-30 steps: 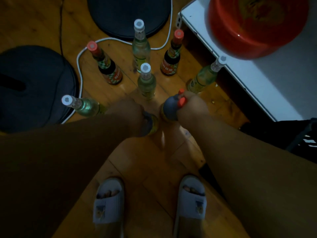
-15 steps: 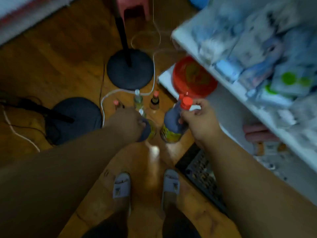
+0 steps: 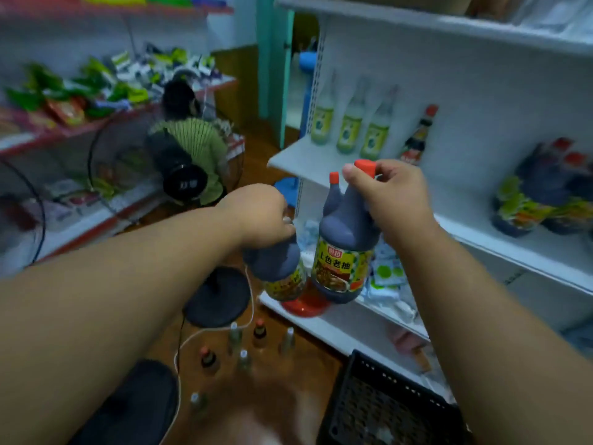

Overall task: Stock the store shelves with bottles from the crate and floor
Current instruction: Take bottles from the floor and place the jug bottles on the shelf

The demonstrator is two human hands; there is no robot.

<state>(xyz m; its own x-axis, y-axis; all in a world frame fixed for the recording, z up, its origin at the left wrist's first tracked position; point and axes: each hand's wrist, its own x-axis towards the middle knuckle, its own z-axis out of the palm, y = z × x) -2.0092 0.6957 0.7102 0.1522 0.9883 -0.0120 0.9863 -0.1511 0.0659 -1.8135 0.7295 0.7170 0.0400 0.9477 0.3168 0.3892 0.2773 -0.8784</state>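
Observation:
My right hand (image 3: 394, 200) grips the neck and handle of a large dark soy sauce jug (image 3: 345, 252) with a red cap and yellow label, held in the air before the white shelf (image 3: 301, 162). My left hand (image 3: 261, 215) grips the top of a second dark jug (image 3: 282, 271), lower and to the left; its cap is hidden under my fingers. On the shelf stand three pale green bottles (image 3: 348, 126), one dark slim bottle (image 3: 417, 139) and several dark jugs (image 3: 545, 194). Several small bottles (image 3: 244, 351) stand on the wooden floor below.
A black plastic crate (image 3: 385, 403) sits on the floor at the lower right. A fan base (image 3: 218, 297) and white cable lie beyond the floor bottles. A red bowl (image 3: 305, 306) rests on the lowest shelf. A person in green (image 3: 189, 146) crouches by the left-hand shelves.
Both hands have lifted the two dark jugs from floor level up to shelf height. My view has swung up from the floor to the shelves.

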